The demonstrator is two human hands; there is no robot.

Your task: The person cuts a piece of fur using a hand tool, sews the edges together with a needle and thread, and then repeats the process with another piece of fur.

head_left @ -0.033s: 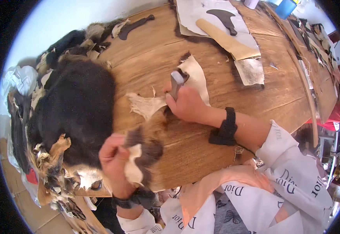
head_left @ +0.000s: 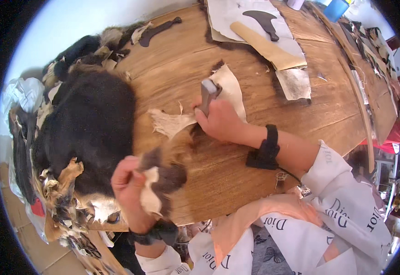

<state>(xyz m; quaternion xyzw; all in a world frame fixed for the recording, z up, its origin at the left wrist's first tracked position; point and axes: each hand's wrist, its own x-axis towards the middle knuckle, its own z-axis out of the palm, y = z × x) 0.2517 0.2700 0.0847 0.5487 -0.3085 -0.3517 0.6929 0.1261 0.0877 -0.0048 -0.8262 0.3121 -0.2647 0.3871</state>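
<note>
My left hand [head_left: 129,185] is closed on a fur piece [head_left: 171,181] with brown-black hair and a cream skin side, lifted above the near left of the table. In the middle, my right hand [head_left: 220,120] grips a grey metal hand tool [head_left: 207,95] with a broad flat upper end; its lower end is hidden by the fist. Beneath that hand lies a cream hide piece [head_left: 229,85], skin side up, fur at its far edge. A ragged pale hide strip [head_left: 170,123] reaches left from the fist towards the held fur; their joint is blurred.
A large black fur pile [head_left: 90,123] covers the wooden table's [head_left: 273,176] left side, with scraps around it. A dark curved blade [head_left: 158,31] lies behind; another crescent blade [head_left: 264,23] rests on a white hide sheet [head_left: 225,13] beside a tan strip [head_left: 268,46]. A long wooden strip [head_left: 358,91] runs along the right.
My left hand has shifted slightly to the left with the fur piece. The tool in my right hand has tilted a little, while that hand stays in place.
</note>
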